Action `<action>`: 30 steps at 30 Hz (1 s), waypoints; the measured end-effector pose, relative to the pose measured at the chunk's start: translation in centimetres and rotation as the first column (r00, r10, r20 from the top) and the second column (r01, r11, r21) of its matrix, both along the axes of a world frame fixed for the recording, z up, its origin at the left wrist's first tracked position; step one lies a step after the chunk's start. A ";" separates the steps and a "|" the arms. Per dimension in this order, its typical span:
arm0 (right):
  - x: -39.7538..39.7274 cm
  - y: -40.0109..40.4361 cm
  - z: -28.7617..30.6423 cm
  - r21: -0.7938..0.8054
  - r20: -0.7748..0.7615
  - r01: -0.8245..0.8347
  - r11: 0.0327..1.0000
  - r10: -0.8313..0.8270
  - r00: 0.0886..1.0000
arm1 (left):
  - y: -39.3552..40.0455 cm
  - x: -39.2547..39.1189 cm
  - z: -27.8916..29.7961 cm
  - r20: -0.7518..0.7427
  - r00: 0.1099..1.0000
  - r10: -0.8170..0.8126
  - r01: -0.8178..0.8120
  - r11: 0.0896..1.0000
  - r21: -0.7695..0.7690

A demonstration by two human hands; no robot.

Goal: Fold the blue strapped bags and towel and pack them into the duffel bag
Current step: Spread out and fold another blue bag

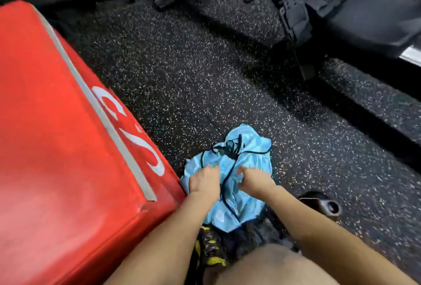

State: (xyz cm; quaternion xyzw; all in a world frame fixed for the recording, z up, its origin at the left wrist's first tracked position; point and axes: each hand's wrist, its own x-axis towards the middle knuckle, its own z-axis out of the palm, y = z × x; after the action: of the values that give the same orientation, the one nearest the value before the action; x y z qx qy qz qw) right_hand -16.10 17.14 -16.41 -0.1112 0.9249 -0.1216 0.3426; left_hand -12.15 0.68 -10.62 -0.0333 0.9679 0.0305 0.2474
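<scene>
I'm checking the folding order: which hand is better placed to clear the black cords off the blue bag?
Probably the right hand: the cord tangle lies just beyond its fingers on the bag. The left hand sits nearer the red pad.

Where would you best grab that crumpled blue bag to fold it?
Probably by the blue bag fabric edges either side of the black cord, coming from above: it lies flat and crumpled on the floor, cord tangled over its middle.
</scene>
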 end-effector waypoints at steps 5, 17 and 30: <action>-0.6 0.2 -3.7 0.102 -0.023 -0.168 0.980 0.171 0.985 | 0.7 -1.4 -5.3 0.150 0.989 0.014 -0.026 0.997 0.077; -0.6 0.6 0.7 -0.120 -0.220 0.050 0.992 -0.075 0.973 | 0.4 -1.3 -1.0 0.147 0.989 0.029 -0.022 0.999 -0.049; -2.0 -2.0 25.1 -0.413 -0.496 0.108 0.904 -0.323 0.806 | -1.2 -2.8 23.1 -0.369 0.926 0.082 -0.008 0.980 0.196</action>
State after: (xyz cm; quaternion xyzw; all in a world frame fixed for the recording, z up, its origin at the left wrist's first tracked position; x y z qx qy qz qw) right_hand -18.11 15.12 8.66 -0.0956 0.9513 -0.2925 0.0169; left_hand -14.95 -0.56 12.50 -0.0252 0.9888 0.1348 0.0591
